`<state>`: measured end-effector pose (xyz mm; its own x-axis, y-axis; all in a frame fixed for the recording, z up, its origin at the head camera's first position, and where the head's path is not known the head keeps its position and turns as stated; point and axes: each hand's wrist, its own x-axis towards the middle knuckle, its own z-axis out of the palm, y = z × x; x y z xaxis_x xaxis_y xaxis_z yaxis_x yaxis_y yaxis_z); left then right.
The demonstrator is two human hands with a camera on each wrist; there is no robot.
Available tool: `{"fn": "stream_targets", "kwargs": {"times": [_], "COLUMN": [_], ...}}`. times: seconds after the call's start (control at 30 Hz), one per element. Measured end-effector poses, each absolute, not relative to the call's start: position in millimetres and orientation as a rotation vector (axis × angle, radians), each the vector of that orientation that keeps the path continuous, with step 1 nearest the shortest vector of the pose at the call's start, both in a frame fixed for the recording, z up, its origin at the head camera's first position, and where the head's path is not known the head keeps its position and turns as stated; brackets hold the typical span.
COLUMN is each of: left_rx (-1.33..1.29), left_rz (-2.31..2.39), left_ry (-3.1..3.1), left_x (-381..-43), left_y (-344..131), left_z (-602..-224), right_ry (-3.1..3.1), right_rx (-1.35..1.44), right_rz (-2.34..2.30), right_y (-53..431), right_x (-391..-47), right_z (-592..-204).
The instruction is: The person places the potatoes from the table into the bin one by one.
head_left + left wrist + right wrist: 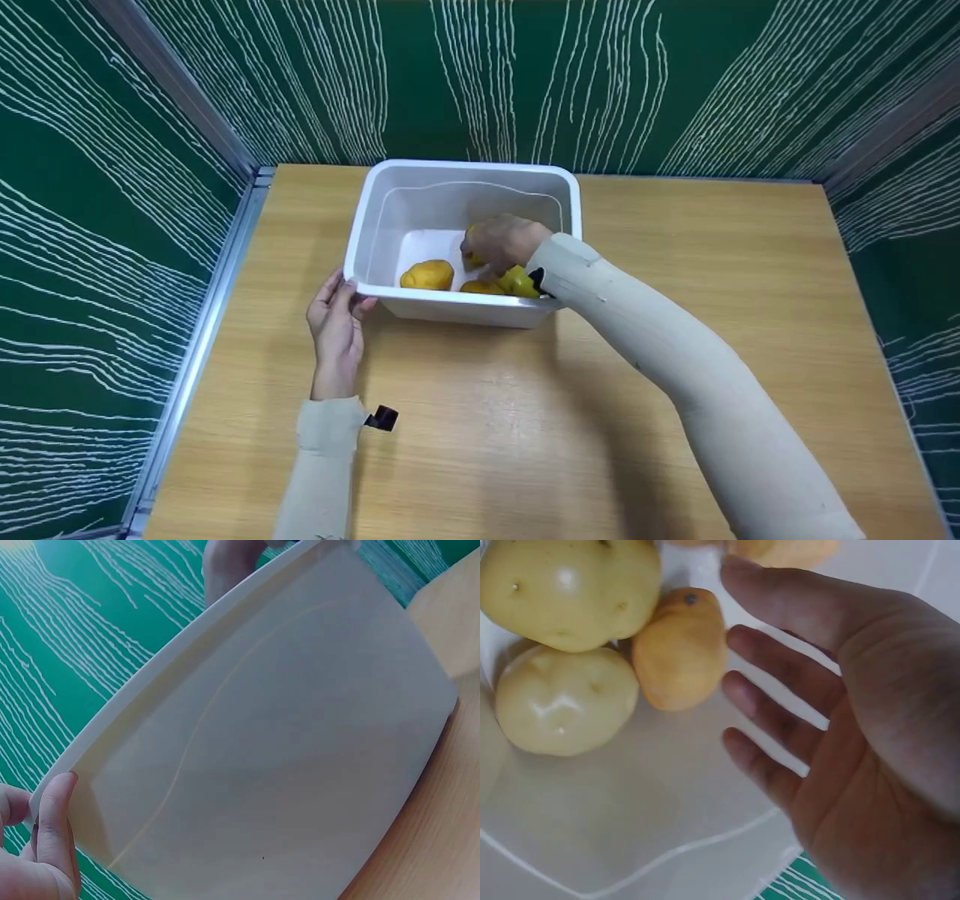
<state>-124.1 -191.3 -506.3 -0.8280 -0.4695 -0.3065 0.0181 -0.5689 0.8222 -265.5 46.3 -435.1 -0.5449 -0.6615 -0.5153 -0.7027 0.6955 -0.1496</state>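
Observation:
A white plastic bin (465, 310) stands on the table, with several rounded yellow and orange pieces of produce inside. At its near left corner my left hand (337, 326) holds the rim, the thumb against the outer wall in the left wrist view. My right hand (504, 241) is down inside the bin. In the right wrist view its fingers are spread, their tips close to a small orange fruit (681, 652) with a dark spot; contact cannot be told. Beside that fruit lie two pale yellow, potato-like pieces, one larger (566, 592), one smaller (566, 701). An orange-yellow lump (427, 275) lies left in the bin.
The wooden table (697, 247) runs to both sides of the bin and in front of it. Green walls (409, 82) with white wavy lines stand behind and at the sides. A metal rail (206, 315) edges the left side.

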Motion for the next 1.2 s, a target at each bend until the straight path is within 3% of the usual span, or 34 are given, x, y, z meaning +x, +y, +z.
{"fn": "stream_targets", "kwargs": {"times": [0.47, 1.2], "left_rx": [0.752, 0.791], "left_rz": [-2.448, -2.476], "left_ry": [-1.279, -1.233], "left_x": [-124, -124], "left_y": [-192, -190], "left_z": [-506, -504], "right_ry": [2.323, 2.603], "right_rx": [-0.901, -1.385], "right_rz": [-0.042, -0.224], "right_y": [81, 162], "right_x": [-274, -261], "right_z": [-387, -402]}}
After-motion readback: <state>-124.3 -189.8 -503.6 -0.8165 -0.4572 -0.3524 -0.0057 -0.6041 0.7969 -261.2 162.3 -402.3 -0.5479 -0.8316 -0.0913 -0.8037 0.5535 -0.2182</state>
